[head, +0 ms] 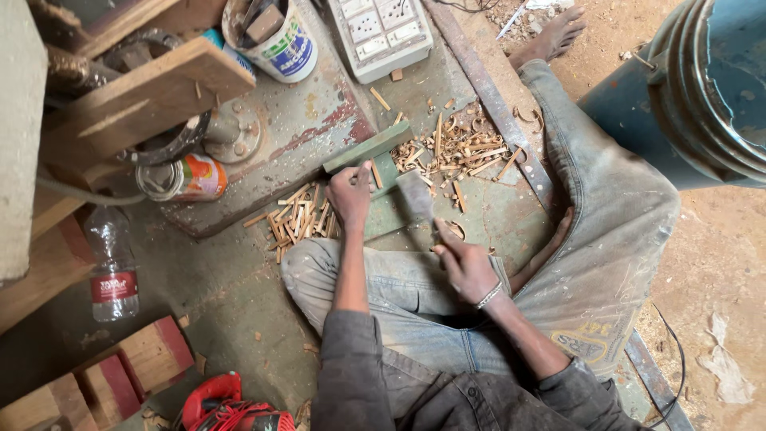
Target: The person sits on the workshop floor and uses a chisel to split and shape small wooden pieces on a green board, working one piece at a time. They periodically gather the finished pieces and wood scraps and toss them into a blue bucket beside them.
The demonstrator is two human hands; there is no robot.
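1. Wood stick (375,174) stands on the green block (373,152) at the middle of the floor plate — your left hand (351,195) pinches it upright.
2. Your right hand (465,267) is closed round the handle of a broad blade (415,195) — blurred, just right of the stick.
3. Cut sticks (299,219) lie left, shavings (463,152) far right.

The scene is lit evenly by soft daylight, brightest on the sandy ground (718,263) at the right, where colours are slightly washed out. The left side is kept dimmer, and deep shade is seen beneath the wooden planks (144,96) at the upper left. Only faint, soft shadows are cast under the arms and legs. No harsh glare is found. Motion blur is shown by the flat blade (415,195) at the centre, while the surroundings are rendered sharply. Wide-angle bending is noticed at the edges.
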